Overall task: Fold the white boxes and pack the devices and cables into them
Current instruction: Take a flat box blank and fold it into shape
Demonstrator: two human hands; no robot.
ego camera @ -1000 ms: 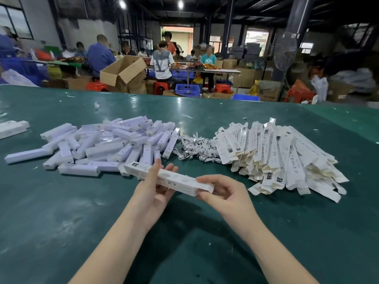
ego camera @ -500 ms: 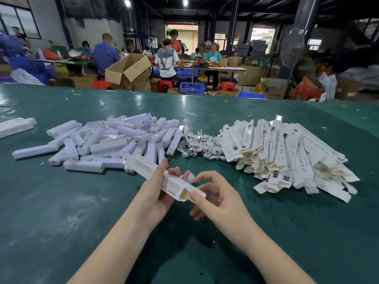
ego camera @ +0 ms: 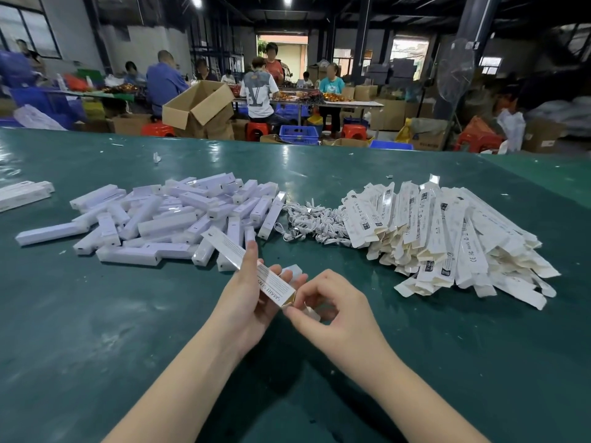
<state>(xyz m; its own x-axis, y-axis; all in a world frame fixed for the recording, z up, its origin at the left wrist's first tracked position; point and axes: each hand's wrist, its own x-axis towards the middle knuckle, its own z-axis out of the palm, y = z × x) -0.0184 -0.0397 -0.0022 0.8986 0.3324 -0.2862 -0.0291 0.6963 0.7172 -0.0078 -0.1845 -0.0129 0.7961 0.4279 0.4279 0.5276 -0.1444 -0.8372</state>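
My left hand [ego camera: 246,295] grips a long white box [ego camera: 238,254] printed with text, tilted so its far end points up and left. The near end of the box is open, and my right hand [ego camera: 332,310] pinches the end flap there. A heap of white devices [ego camera: 166,215] lies on the green table behind my left hand. White coiled cables [ego camera: 311,223] sit in the middle. A pile of flat unfolded white boxes [ego camera: 447,238] lies to the right.
The green table [ego camera: 96,330] stretches wide around my hands. More white boxes [ego camera: 22,193] lie at the far left edge. Beyond the table, people work at other benches among cardboard cartons [ego camera: 198,107], red stools and blue crates.
The box has turned in my left hand from lying across to pointing up-left, text side showing. My right hand has moved in to its near end and taken the flap.
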